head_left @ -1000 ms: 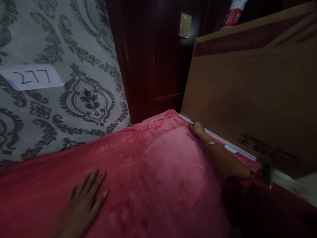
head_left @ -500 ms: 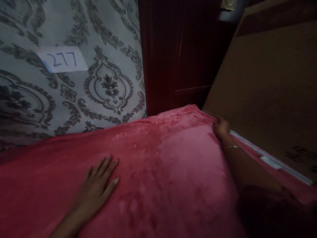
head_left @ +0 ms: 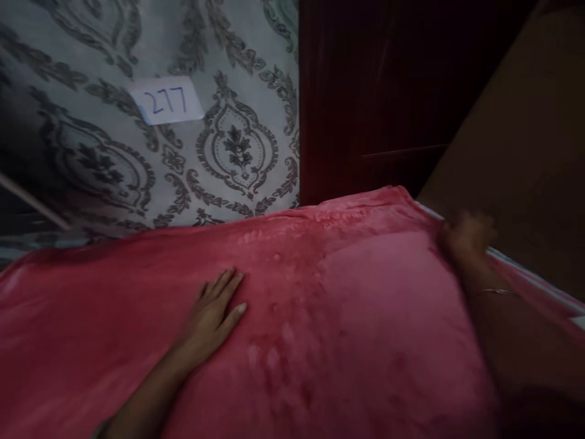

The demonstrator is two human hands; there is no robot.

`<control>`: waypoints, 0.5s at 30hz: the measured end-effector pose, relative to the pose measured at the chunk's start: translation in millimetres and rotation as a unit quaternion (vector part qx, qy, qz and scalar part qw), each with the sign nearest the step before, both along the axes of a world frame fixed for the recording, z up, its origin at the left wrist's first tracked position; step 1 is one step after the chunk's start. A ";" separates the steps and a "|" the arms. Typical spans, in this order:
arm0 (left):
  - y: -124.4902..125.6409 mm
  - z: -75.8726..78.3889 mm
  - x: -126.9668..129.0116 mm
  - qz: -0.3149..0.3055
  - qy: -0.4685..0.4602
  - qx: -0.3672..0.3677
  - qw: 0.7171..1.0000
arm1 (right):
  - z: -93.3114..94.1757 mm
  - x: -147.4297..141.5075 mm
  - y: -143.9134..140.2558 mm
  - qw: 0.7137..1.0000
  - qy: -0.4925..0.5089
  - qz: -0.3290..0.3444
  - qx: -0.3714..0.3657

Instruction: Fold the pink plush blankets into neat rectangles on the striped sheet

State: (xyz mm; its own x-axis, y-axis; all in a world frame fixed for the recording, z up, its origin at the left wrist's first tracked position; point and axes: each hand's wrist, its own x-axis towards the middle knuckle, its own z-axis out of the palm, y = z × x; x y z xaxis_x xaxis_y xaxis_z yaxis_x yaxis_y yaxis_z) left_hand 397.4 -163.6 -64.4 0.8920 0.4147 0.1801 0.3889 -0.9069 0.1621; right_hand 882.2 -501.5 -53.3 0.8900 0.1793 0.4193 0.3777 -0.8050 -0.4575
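Observation:
A red plush blanket (head_left: pixel 329 317) covers the bed across the lower half of the view. My left hand (head_left: pixel 212 314) lies flat on it with fingers spread, palm down, near the middle. My right hand (head_left: pixel 466 235), blurred, is at the blanket's far right edge, beside a white strip of bedding; a thin bangle sits on that wrist. Whether its fingers pinch the blanket edge I cannot tell.
Behind the bed stands a grey patterned wall (head_left: pixel 91 158) with a white label (head_left: pixel 167 100) reading 277. A dark red wooden door or panel (head_left: pixel 365 103) is at the back centre. A large brown cardboard sheet (head_left: pixel 525 158) leans along the right side.
The view has swung to the right, so the wall and label shifted rightward in frame. My right hand drew slightly back along the blanket's right edge; my left hand stays flat.

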 end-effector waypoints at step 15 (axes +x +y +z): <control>99.1 13.0 -79.1 0.115 -0.109 -0.036 0.987 | -23.0 -183.6 158.6 0.838 -0.044 0.543 -0.015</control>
